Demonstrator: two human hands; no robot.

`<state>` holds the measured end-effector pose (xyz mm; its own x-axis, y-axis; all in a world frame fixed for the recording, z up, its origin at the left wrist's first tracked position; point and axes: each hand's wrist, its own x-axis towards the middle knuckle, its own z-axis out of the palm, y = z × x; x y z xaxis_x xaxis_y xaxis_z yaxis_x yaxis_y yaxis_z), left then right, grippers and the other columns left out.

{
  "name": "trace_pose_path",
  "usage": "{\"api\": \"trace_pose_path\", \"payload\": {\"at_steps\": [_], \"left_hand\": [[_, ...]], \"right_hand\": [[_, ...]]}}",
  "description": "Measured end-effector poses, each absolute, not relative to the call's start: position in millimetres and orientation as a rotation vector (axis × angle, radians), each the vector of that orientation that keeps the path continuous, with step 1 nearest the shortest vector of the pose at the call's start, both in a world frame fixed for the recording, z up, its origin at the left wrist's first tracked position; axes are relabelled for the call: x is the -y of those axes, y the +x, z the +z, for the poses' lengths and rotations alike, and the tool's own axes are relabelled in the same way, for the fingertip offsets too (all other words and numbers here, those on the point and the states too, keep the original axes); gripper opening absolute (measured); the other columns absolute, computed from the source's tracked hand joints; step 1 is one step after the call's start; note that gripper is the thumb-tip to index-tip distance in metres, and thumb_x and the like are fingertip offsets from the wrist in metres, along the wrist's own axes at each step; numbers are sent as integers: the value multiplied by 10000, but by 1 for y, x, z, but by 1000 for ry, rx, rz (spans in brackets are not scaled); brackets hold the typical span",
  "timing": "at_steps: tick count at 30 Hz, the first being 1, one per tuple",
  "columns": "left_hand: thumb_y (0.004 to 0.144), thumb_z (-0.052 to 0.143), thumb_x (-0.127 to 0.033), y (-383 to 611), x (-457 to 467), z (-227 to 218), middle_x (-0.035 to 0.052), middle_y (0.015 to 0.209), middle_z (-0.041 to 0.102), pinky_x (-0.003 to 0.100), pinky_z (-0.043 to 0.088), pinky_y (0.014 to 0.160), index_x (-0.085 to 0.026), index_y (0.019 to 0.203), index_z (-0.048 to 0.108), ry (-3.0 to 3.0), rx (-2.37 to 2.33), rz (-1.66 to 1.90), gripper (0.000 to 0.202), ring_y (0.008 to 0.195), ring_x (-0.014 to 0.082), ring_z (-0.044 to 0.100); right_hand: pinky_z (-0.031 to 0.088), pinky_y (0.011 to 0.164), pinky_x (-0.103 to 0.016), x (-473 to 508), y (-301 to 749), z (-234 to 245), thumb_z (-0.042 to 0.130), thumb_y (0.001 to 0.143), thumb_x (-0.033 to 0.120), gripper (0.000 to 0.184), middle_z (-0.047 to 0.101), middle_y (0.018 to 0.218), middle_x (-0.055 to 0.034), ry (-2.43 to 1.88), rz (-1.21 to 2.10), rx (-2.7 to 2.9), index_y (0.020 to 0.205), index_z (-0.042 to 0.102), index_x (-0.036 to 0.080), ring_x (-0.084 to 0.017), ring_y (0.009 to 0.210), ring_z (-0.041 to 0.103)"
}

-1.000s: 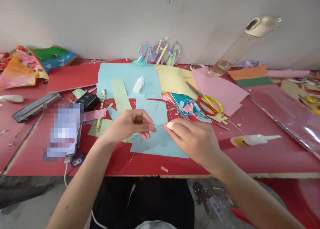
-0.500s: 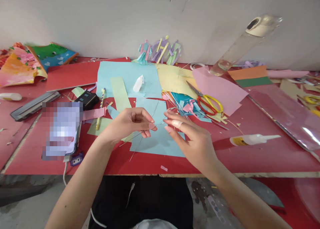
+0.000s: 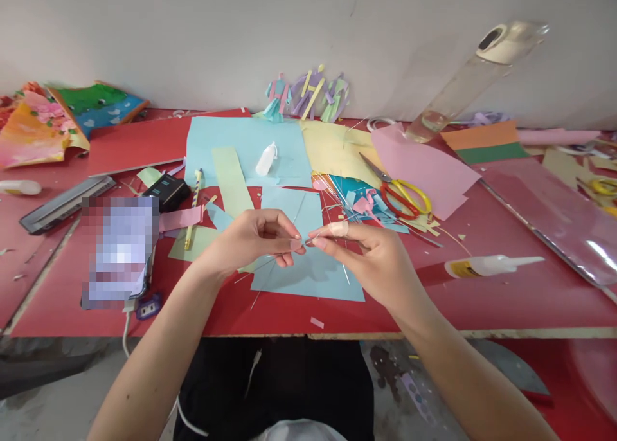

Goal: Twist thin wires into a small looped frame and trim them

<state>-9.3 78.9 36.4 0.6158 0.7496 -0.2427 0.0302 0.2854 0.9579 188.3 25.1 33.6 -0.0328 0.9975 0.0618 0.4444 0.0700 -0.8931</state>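
My left hand (image 3: 253, 238) pinches a bundle of thin wires (image 3: 270, 265) above a light blue paper sheet (image 3: 308, 261) on the red table (image 3: 482, 299). My right hand (image 3: 371, 261), with a plaster on one finger, meets it fingertip to fingertip and pinches the same thin wires at the tips. The wire ends trail down and left over the blue sheet.
Yellow and red scissors (image 3: 402, 193), paper scraps (image 3: 366, 206), a pink sheet (image 3: 419, 168), a glue bottle (image 3: 486, 265), a small white bottle (image 3: 267, 160), a phone (image 3: 120, 248), a pencil (image 3: 194, 206) and paper dolls (image 3: 308, 99) by the wall lie around. A clear bottle (image 3: 463, 81) leans at the back right.
My right hand opened and drew back from the wires half a second ago, then came back and closed its fingertips on them. The left hand stayed put.
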Motion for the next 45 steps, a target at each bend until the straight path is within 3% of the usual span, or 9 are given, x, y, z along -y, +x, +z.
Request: {"api": "trace_pose_path", "payload": {"at_steps": [6, 10, 13, 20, 27, 31, 36, 40, 45], "left_hand": [[797, 712, -129, -12, -80, 34, 18, 726, 731, 166, 562, 557, -119, 799, 646, 1209, -774, 518, 67, 567, 79, 667], [806, 717, -169, -13, -80, 33, 24, 756, 739, 170, 559, 560, -126, 823, 639, 1211, -748, 483, 90, 569, 76, 666], [800, 729, -189, -12, -80, 34, 28, 755, 739, 179, 556, 559, -128, 818, 635, 1204, -755, 472, 113, 565, 77, 659], [781, 750, -198, -12, -81, 36, 33, 739, 738, 180, 545, 545, -127, 808, 636, 1215, -787, 472, 138, 554, 79, 650], [787, 743, -164, -14, -82, 33, 30, 731, 736, 166, 532, 533, -126, 801, 640, 1155, -730, 536, 110, 588, 87, 669], [775, 760, -167, -16, -82, 31, 32, 727, 736, 160, 518, 514, -125, 795, 645, 1062, -659, 543, 124, 548, 72, 647], [719, 813, -195, -16, -80, 34, 21, 682, 724, 147, 492, 479, -128, 742, 634, 930, -595, 513, 192, 484, 53, 604], [698, 827, -212, -15, -80, 33, 17, 663, 718, 151, 482, 468, -133, 742, 634, 915, -605, 487, 213, 483, 60, 600], [729, 807, -191, -14, -80, 29, 22, 704, 733, 161, 500, 501, -135, 775, 652, 940, -547, 425, 172, 508, 62, 619]], "right_hand": [[591, 809, -327, -28, 196, 35, 689, 819, 403, 185, 770, 889, -22, -1445, 940, 1696, 863, 764, 239, -216, 908, 717], [604, 722, -318, -31, 202, 36, 740, 767, 421, 230, 772, 901, -34, -1452, 938, 1719, 913, 768, 245, -230, 871, 726], [595, 648, -298, -33, 203, 36, 697, 809, 437, 238, 767, 823, -38, -1437, 971, 1700, 907, 764, 230, -223, 804, 734], [584, 646, -278, -30, 208, 38, 631, 874, 413, 223, 766, 773, -21, -1403, 928, 1785, 832, 750, 229, -198, 764, 728], [573, 692, -328, -24, 230, 32, 701, 838, 264, 49, 760, 819, 4, -1271, 415, 1989, 860, 741, 280, -193, 737, 713], [598, 629, -334, -24, 233, 19, 726, 818, 320, 55, 750, 747, -1, -1214, 670, 1749, 843, 742, 274, -197, 675, 716], [616, 570, -384, -34, 225, 7, 749, 787, 409, 153, 738, 675, 4, -778, 1153, 1486, 884, 751, 291, -208, 622, 713], [630, 626, -408, -37, 216, 10, 771, 758, 423, 195, 736, 710, -6, -831, 1164, 1472, 884, 754, 275, -205, 630, 718], [621, 750, -378, -37, 206, 18, 779, 764, 315, 254, 754, 824, -17, -884, 1131, 1708, 1006, 738, 253, -190, 754, 729]]}}
